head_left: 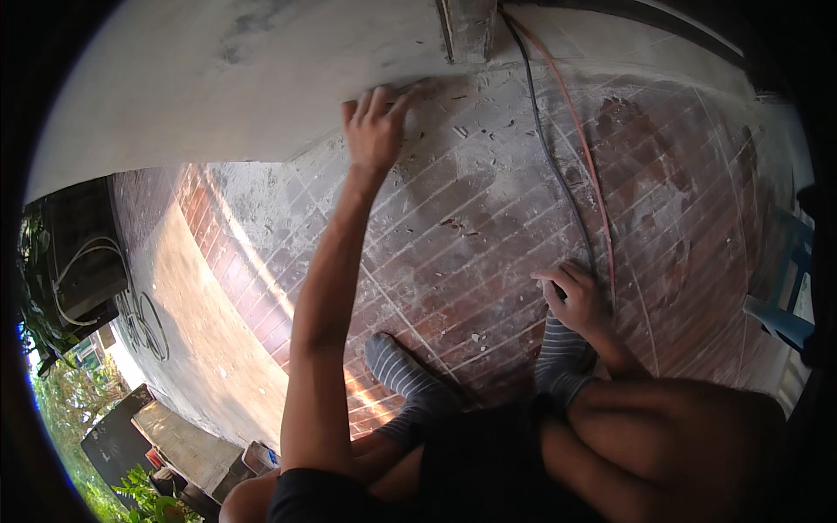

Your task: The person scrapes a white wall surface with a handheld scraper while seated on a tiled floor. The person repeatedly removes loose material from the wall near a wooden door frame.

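My left hand [376, 127] reaches forward to the foot of the pale plastered wall [261, 85], with its fingers bent and spread. The fingertips are blurred against a dark patch where wall meets floor, so I cannot tell whether they hold anything. Below them the red tiled floor [451, 261] is coated with grey dust and scattered chips [461, 132]. My right hand [579, 297] hangs loosely over my right sock, fingers curled and thumb apart, and nothing shows clearly in it. Beside it, a black cable [540, 124] and an orange-red cable [579, 127] run along the floor.
Both feet wear grey striped socks [409, 372]. A post [472, 33] stands by the wall where the cables end from view. At the right is a blue plastic object [781, 320]. A pale hose [153, 327], a concrete block [186, 444] and green plants [153, 497] lie left.
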A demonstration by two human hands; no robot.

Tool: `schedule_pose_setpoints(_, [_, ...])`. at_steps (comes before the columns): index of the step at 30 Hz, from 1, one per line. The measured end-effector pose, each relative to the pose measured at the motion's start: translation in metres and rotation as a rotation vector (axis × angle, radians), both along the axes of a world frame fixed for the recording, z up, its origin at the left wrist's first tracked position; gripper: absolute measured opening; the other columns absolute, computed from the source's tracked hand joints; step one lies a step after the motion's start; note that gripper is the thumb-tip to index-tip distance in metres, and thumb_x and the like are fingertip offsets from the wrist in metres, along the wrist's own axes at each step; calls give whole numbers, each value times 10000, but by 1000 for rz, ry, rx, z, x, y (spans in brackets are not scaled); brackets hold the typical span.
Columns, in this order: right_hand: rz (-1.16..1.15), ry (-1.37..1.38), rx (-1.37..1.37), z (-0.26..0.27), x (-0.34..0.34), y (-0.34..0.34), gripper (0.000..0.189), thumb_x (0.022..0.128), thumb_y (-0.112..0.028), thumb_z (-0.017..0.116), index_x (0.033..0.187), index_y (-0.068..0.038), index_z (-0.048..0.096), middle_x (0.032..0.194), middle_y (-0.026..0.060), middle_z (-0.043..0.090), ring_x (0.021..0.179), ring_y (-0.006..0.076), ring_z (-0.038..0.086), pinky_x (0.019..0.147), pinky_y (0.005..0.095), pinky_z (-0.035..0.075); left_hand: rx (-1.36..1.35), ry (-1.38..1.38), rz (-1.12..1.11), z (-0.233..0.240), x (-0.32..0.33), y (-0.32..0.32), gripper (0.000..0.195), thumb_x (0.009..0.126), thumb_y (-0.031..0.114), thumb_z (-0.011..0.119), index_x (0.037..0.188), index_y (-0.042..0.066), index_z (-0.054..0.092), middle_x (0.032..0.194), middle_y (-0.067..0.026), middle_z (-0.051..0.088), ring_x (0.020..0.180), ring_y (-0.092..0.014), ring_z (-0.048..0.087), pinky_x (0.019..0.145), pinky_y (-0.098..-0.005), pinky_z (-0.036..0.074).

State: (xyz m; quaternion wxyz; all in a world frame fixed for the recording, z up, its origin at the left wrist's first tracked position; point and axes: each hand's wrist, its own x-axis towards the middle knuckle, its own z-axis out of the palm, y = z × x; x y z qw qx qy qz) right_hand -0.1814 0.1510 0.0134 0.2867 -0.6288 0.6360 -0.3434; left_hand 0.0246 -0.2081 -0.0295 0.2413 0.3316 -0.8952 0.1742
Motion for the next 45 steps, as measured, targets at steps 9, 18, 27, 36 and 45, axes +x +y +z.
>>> schedule_pose_setpoints(9, [31, -41, -7, -4, -3, 0, 238, 834, 39, 624, 1045, -48, 691, 803, 130, 640, 759, 302, 635, 677, 406, 517, 77, -122, 463, 23, 232, -1, 284, 898, 207, 738, 1167, 296, 722, 967, 24, 650, 927, -146, 627, 837, -378, 423])
schedule_pose_setpoints(18, [40, -13, -17, 0, -2, -2, 225, 843, 39, 616, 1039, -43, 689, 833, 134, 659, 770, 311, 645, 695, 407, 523, 123, 100, 151, 17, 132, 22, 367, 851, 213, 791, 1201, 308, 733, 966, 47, 624, 929, -127, 603, 843, -355, 398])
schedule_pose_setpoints(27, [37, 9, 29, 5, -1, 0, 202, 863, 10, 618, 1045, -35, 694, 844, 140, 665, 782, 308, 648, 706, 409, 519, 67, -181, 36, 52, 147, -17, 489, 854, 84, 695, 1262, 354, 687, 1051, 75, 633, 990, -118, 598, 860, -348, 406])
schedule_pose_setpoints(36, [78, -8, 0, -6, -3, -1, 196, 856, 22, 619, 1024, -41, 696, 848, 133, 668, 795, 320, 648, 711, 408, 513, -342, 377, 90, 219, 190, -39, 328, 911, 221, 753, 1164, 32, 664, 1053, -90, 625, 1013, -232, 581, 837, -333, 458])
schedule_pose_setpoints(45, [64, 54, 42, 12, 1, -9, 194, 830, 16, 638, 1000, -56, 701, 852, 139, 670, 812, 336, 651, 732, 430, 523, -595, 733, 245, 202, 131, -61, 475, 1043, 345, 525, 1322, -39, 513, 1011, -118, 434, 965, -214, 429, 778, -373, 399])
